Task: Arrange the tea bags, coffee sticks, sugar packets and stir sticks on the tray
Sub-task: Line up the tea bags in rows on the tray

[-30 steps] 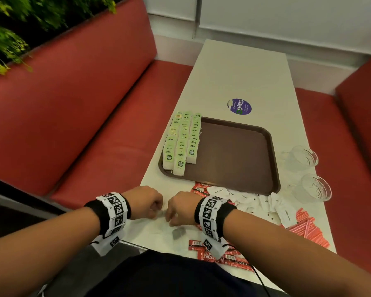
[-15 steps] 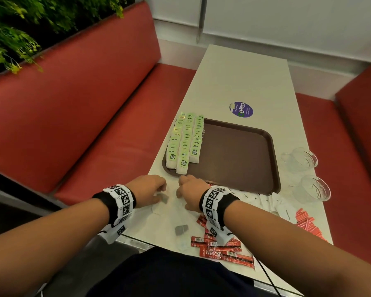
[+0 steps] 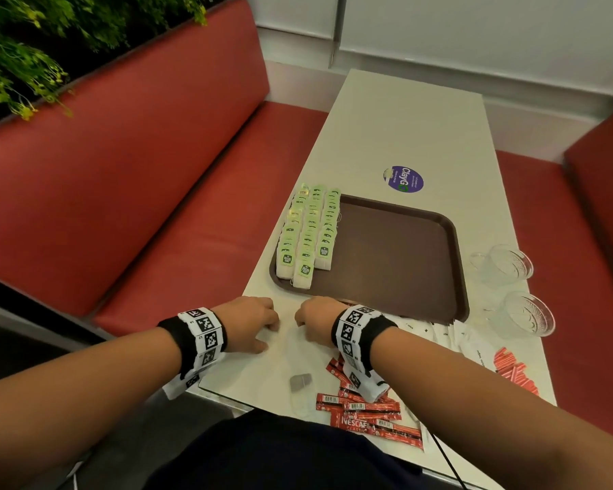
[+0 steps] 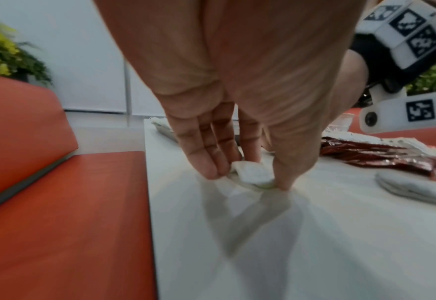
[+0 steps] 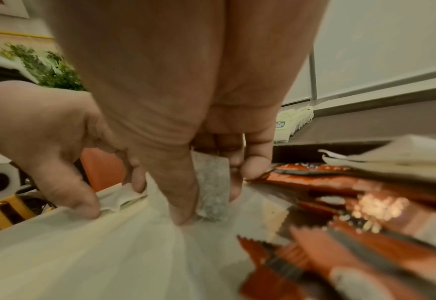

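Left hand point(image 4: 240, 130) pinches a flat papery tea bag point(image 4: 253, 172); right hand point(image 5: 199, 125) grips a speckled sachet point(image 5: 213, 182)

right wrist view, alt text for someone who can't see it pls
The right hand pinches a tea bag upright on the white table. Beside it the left hand pinches a white wrapper; red coffee sticks lie to the right.

Bare forearms, black wristband point(image 3: 177, 343) on each wrist, white blocks printed with black square markers point(image 3: 206, 334) strapped over them, white camera housing point(image 4: 401, 115) below one wrist, dark clothing point(image 3: 262, 457) at lap
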